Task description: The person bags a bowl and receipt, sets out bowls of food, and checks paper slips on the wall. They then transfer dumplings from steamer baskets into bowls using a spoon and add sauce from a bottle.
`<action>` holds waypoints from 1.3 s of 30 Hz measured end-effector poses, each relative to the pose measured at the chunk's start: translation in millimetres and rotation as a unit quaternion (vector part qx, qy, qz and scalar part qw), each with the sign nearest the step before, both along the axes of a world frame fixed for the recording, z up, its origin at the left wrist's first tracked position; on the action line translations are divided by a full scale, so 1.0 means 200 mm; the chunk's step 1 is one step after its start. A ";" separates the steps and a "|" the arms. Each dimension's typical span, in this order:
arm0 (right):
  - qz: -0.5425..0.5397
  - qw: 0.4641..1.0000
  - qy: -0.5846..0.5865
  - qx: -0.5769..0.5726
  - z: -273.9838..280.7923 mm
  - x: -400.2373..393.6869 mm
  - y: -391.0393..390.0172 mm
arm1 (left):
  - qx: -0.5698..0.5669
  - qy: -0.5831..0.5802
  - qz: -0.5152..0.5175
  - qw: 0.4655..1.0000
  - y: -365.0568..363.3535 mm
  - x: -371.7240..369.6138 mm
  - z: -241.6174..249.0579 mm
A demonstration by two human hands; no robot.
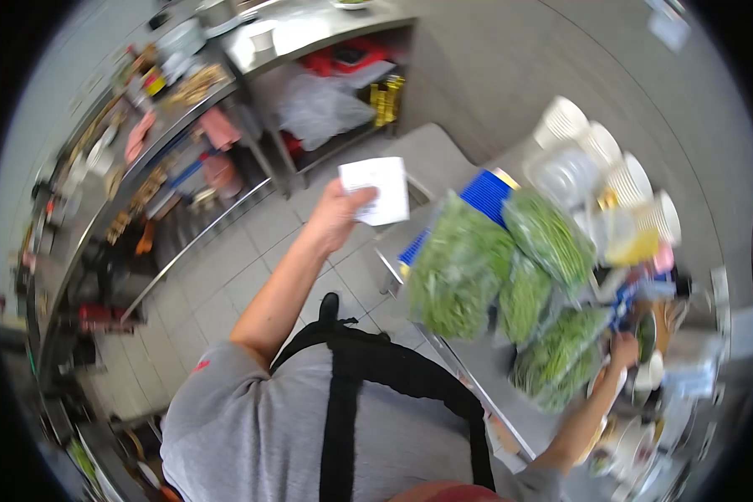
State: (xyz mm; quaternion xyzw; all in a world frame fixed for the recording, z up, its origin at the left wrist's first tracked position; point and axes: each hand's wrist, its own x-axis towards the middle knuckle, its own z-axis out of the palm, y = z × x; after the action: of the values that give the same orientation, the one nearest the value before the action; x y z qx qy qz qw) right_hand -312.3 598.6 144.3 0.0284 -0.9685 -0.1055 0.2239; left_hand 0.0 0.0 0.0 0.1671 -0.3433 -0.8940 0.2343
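Observation:
My left hand [336, 214] is stretched out over the tiled floor and pinches a white slip of paper [378, 189] by its lower edge. My right hand [623, 350] reaches onto the steel counter [485, 360], right beside the lowest of several clear plastic bags of green vegetables [458, 269]. Its fingers are blurred and partly hidden behind the bag [560, 356], so its grip cannot be made out. The bags lie in a pile, partly over a blue crate [485, 194]. My grey shirt and black apron straps fill the bottom of the view.
Stacks of white bowls and clear tubs [598, 163] stand beyond the bags. Small containers and plates crowd the counter's right end [661, 393]. Steel shelving with kitchen goods [171, 151] lines the left, and a steel table with bags under it [326, 100] stands at the back.

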 end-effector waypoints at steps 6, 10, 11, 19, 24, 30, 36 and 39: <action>0.329 0.847 -0.132 -0.397 0.00 0.55 -1.57 | -0.195 -0.062 -0.042 0.978 -0.76 0.25 0.19; 0.465 0.694 -0.320 -0.447 0.25 0.86 -2.56 | -0.178 -0.007 -0.069 0.982 -0.95 0.19 0.21; 0.488 0.655 -0.373 -0.440 0.23 0.89 -2.78 | -0.180 0.005 -0.075 0.981 -1.01 0.17 0.22; 0.493 0.491 -0.522 -0.493 -0.22 1.12 -4.47 | -0.185 0.001 -0.062 0.981 -1.86 0.29 0.21; 0.549 0.516 -0.471 -0.458 -0.28 1.05 -5.09 | -0.253 -0.065 0.080 0.962 -2.27 0.33 0.20; 0.596 0.561 -0.385 -0.426 -0.44 0.84 -5.85 | -0.407 -0.126 0.247 0.870 -2.77 0.15 0.12; 0.592 0.562 -0.311 -0.487 -0.53 0.67 -6.50 | -0.423 -0.218 0.290 0.830 -3.34 -0.10 0.10; 0.637 0.522 -0.302 -0.481 -0.63 0.56 -6.82 | -0.450 -0.286 0.310 0.787 -3.56 -0.23 0.06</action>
State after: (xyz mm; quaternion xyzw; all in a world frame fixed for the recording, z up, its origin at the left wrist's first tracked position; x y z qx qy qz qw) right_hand -199.4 -766.2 17.9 0.5557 -0.6056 0.5616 -0.0949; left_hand -45.7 -711.7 12.5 0.3876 -0.6881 -0.4291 0.4384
